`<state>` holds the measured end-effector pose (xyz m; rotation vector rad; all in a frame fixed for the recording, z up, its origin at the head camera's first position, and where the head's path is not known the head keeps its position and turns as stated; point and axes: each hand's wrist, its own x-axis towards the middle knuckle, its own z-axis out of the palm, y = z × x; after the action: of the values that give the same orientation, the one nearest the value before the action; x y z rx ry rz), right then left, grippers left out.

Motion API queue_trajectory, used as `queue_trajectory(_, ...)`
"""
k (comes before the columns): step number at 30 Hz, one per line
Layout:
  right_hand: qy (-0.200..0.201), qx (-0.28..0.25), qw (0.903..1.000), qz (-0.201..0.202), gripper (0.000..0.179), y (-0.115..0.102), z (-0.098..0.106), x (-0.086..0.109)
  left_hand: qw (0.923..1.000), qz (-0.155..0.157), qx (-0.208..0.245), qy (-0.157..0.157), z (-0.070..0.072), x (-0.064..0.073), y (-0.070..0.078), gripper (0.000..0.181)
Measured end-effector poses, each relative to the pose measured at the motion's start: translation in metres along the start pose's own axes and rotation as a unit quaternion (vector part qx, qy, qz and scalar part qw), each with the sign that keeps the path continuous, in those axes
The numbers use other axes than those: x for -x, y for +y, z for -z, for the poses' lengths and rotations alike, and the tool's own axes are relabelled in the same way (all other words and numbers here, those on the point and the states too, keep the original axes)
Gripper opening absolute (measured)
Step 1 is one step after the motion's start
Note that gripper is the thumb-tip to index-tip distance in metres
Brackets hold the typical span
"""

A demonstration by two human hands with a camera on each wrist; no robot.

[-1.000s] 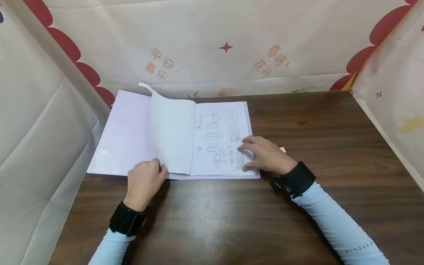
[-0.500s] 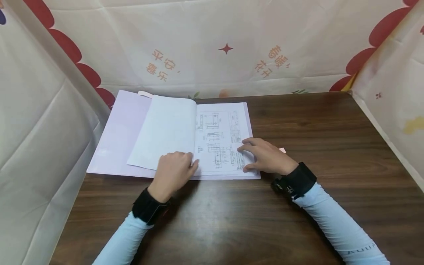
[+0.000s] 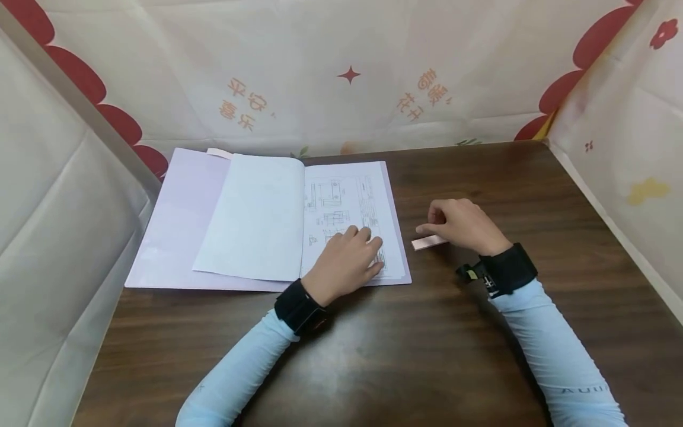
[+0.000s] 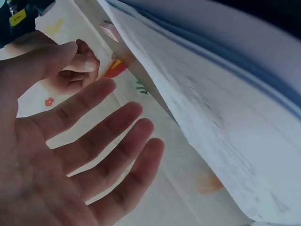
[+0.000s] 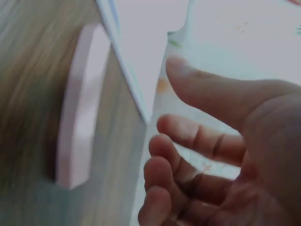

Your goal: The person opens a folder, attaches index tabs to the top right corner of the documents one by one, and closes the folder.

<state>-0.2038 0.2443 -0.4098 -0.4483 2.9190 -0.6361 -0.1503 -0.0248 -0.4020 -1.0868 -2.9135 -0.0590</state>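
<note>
A folder (image 3: 155,249) with a pale lilac cover lies spread on the table. One sheet is turned to its left, blank side up (image 3: 256,219); the right page (image 3: 368,190) carries printed line drawings. Over the lower part of that page is my left hand (image 3: 344,264), its fingers apart and relaxed in the left wrist view, holding nothing. To the right of the folder, a slim pale pink bar (image 5: 82,108) lies on the table. My right hand (image 3: 469,225) hovers over it with loosely bent fingers and nothing in them, covering part of the bar in the head view.
Dark wood-grain table (image 3: 480,172) extends under and around the folder. Pale printed cloth (image 3: 320,35) hangs behind it and on both sides. A light strip (image 3: 219,153) sticks out at the top of the turned sheet.
The sheet has settled flat on the left. My left hand has let go of it and moved right across the page. My right hand has left the page and shifted right, over the pink bar.
</note>
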Motion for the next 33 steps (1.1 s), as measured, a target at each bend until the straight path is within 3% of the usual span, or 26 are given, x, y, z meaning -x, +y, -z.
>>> queue_trajectory(3, -0.024, -0.005, 0.9991, -0.036, 0.041, 0.007, 0.001, -0.002, 0.9997, -0.011, -0.005, -0.02, -0.001, -0.011, 0.007, 0.043)
queue_trajectory(6, -0.044, -0.006, 0.9979, -0.047, 0.047, 0.011, -0.004, -0.003, 0.9982, -0.031, -0.014, -0.05, -0.006, -0.022, 0.015, 0.049)
queue_trajectory(13, -0.028, -0.005, 0.9984, -0.049, 0.045, 0.014, -0.009, -0.003, 0.993, -0.077, -0.046, -0.076, -0.022, -0.043, 0.034, 0.061)
queue_trajectory(19, -0.046, -0.02, 0.9978, -0.043, 0.033, 0.017, -0.006, -0.002, 0.9911, -0.069, -0.068, -0.091, -0.026, -0.045, 0.041, 0.061)
queue_trajectory(24, -0.084, -0.046, 0.9953, 0.015, 0.003, 0.026, 0.001, -0.001, 0.9922, -0.066, -0.069, -0.08, -0.027, -0.044, 0.042, 0.059)
queue_trajectory(27, -0.1, -0.064, 0.9924, 0.031, 0.019, 0.031, 0.003, -0.001, 0.9925, -0.064, -0.063, -0.082, -0.026, -0.045, 0.043, 0.058)
queue_trajectory(33, -0.089, -0.052, 0.9947, 0.004, 0.026, 0.03, 0.002, 0.0, 0.9916, -0.061, -0.066, -0.094, -0.024, -0.047, 0.046, 0.057)
